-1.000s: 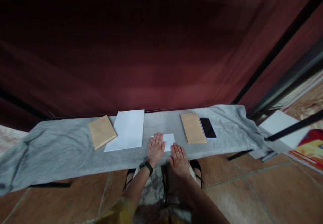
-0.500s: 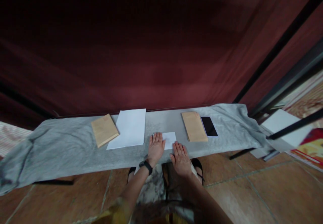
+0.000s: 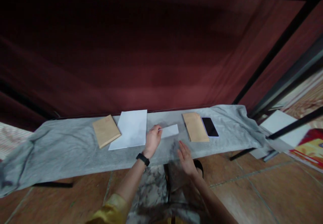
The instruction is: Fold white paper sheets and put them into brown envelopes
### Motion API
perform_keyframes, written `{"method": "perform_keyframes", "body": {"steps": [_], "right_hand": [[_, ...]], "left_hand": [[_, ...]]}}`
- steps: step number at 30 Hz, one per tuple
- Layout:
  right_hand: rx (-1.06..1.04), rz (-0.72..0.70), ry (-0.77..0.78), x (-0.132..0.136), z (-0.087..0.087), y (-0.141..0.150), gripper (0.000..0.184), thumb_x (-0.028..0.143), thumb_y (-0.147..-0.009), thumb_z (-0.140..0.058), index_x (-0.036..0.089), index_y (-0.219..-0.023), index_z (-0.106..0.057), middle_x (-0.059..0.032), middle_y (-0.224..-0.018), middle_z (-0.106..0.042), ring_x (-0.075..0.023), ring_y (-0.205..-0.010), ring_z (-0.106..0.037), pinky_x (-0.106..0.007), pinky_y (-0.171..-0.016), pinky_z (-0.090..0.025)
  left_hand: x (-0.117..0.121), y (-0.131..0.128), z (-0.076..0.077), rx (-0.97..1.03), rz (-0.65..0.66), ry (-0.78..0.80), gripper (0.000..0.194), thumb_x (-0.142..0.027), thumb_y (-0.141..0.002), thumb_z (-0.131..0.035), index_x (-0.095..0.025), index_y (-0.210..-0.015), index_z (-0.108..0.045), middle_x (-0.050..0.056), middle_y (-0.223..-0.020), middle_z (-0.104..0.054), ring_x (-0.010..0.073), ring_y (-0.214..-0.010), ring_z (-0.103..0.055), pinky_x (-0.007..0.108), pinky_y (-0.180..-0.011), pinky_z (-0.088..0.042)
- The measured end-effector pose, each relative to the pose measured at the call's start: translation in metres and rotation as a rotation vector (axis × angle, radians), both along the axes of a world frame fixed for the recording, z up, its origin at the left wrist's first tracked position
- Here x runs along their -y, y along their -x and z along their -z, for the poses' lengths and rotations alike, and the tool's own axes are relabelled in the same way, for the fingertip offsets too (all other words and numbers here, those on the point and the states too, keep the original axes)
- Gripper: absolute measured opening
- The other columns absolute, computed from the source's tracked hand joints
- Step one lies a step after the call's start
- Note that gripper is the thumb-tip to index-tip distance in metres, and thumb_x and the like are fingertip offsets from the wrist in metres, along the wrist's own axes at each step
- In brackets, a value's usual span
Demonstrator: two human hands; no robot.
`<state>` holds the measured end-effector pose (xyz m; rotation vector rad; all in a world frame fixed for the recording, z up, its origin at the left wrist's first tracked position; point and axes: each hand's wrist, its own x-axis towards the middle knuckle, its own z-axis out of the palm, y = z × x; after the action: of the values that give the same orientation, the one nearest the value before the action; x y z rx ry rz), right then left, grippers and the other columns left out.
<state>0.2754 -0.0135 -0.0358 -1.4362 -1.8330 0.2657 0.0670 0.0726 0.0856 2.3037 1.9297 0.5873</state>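
Observation:
My left hand (image 3: pixel 153 139), with a black band on the wrist, pinches the left end of a small folded white sheet of paper (image 3: pixel 170 131). The paper extends to the right from my fingertips, above the grey cloth. My right hand (image 3: pixel 186 157) is near the front edge of the cloth, below and right of the paper and apart from it, its fingers stretched out. Left of my left hand lies a stack of larger white paper (image 3: pixel 132 128). Brown envelopes (image 3: pixel 196 127) lie to the right, beyond my right hand.
A grey cloth (image 3: pixel 68 143) covers the long narrow bench. Another brown envelope (image 3: pixel 106 131) lies at the left, touching the white stack. A dark-screened phone (image 3: pixel 210 127) lies beside the right envelopes. A dark red panel (image 3: pixel 161 65) rises behind, with black metal bars at the sides.
Both hands lay flat at the small paper before. My left hand has taken hold of its left end and raised it; my right hand has come away toward the front edge.

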Motion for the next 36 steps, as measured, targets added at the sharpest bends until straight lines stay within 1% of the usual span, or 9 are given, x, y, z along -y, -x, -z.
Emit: {"method": "perform_keyframes", "body": {"steps": [2,4,7,10,12,18,22,28,36], "right_hand": [[-0.116,0.059,0.028,-0.004,-0.001,-0.006,0.054,0.040,-0.105,-0.026,0.019,-0.154,-0.037,-0.0126,-0.146,-0.055,-0.0243,-0.133,-0.053,-0.047,-0.108,-0.047],[-0.200,0.130,0.036,-0.007,-0.002,-0.010,0.056,0.041,-0.105,-0.024,0.016,-0.153,-0.038,-0.0148,-0.143,-0.058,-0.0249,-0.131,-0.056,-0.046,-0.106,-0.049],[-0.306,0.172,0.057,-0.008,-0.007,-0.012,0.054,0.044,-0.104,-0.028,0.016,-0.148,-0.046,-0.0145,-0.141,-0.059,-0.0247,-0.131,-0.055,-0.044,-0.107,-0.048],[-0.234,0.065,0.078,-0.008,-0.017,-0.009,0.050,0.042,-0.104,-0.031,0.018,-0.143,-0.052,-0.0128,-0.145,-0.056,-0.0232,-0.135,-0.052,-0.044,-0.111,-0.044],[-0.123,-0.022,0.065,-0.009,-0.024,-0.002,0.049,0.040,-0.105,-0.030,0.019,-0.143,-0.053,-0.0115,-0.147,-0.054,-0.0221,-0.137,-0.050,-0.044,-0.113,-0.042],[0.237,-0.159,0.058,-0.029,-0.038,0.034,0.051,0.038,-0.106,-0.027,0.017,-0.145,-0.050,-0.0116,-0.150,-0.051,-0.0228,-0.141,-0.044,-0.048,-0.117,-0.036],[0.372,-0.174,0.065,-0.043,-0.032,0.049,0.051,0.036,-0.107,-0.025,0.014,-0.145,-0.050,-0.0116,-0.149,-0.052,-0.0231,-0.142,-0.043,-0.045,-0.118,-0.032],[0.458,-0.018,-0.010,-0.044,-0.013,0.037,0.052,0.036,-0.105,-0.036,0.010,-0.150,-0.043,-0.0165,-0.151,-0.048,-0.0277,-0.142,-0.043,-0.047,-0.117,-0.029],[0.495,0.070,-0.054,-0.042,-0.010,0.021,0.052,0.034,-0.104,-0.039,0.011,-0.150,-0.042,-0.0161,-0.150,-0.049,-0.0290,-0.137,-0.047,-0.047,-0.116,-0.029]], "left_hand": [[0.014,0.001,-0.007,0.029,0.047,-0.130,0.022,-0.022,-0.100,-0.043,-0.021,-0.107,-0.064,0.006,-0.111,-0.067,0.0208,-0.106,-0.062,0.034,-0.098,-0.046],[0.032,0.001,-0.001,0.008,0.128,-0.196,0.021,-0.020,-0.099,-0.044,-0.022,-0.106,-0.064,0.006,-0.113,-0.067,0.0214,-0.110,-0.060,0.037,-0.102,-0.045],[0.060,0.000,0.028,-0.063,0.224,-0.127,0.022,-0.014,-0.097,-0.046,-0.022,-0.106,-0.065,0.006,-0.119,-0.067,0.0212,-0.114,-0.060,0.037,-0.105,-0.044],[0.078,0.002,0.059,-0.075,0.256,-0.030,0.029,-0.007,-0.094,-0.045,-0.021,-0.110,-0.065,0.007,-0.129,-0.065,0.0204,-0.122,-0.058,0.037,-0.111,-0.042],[0.084,0.002,0.067,-0.042,0.236,0.015,0.034,-0.006,-0.092,-0.043,-0.020,-0.116,-0.064,0.007,-0.135,-0.063,0.0190,-0.127,-0.055,0.037,-0.114,-0.040],[0.079,-0.009,0.056,-0.019,0.191,0.067,0.044,-0.015,-0.092,-0.044,-0.018,-0.133,-0.057,0.008,-0.148,-0.054,0.0191,-0.139,-0.046,0.043,-0.123,-0.026],[0.070,-0.022,0.067,-0.112,0.064,0.065,0.053,-0.020,-0.096,-0.036,-0.010,-0.148,-0.043,0.013,-0.158,-0.040,0.0233,-0.148,-0.033,0.048,-0.123,-0.025],[0.068,-0.022,0.092,-0.176,-0.044,0.023,0.057,-0.028,-0.098,-0.034,-0.008,-0.152,-0.037,0.015,-0.159,-0.036,0.0247,-0.150,-0.028,0.047,-0.122,-0.025],[0.066,-0.019,0.094,-0.172,-0.130,-0.015,0.058,-0.030,-0.099,-0.034,-0.005,-0.151,-0.037,0.018,-0.156,-0.041,0.0277,-0.150,-0.028,0.051,-0.122,-0.024]]}}
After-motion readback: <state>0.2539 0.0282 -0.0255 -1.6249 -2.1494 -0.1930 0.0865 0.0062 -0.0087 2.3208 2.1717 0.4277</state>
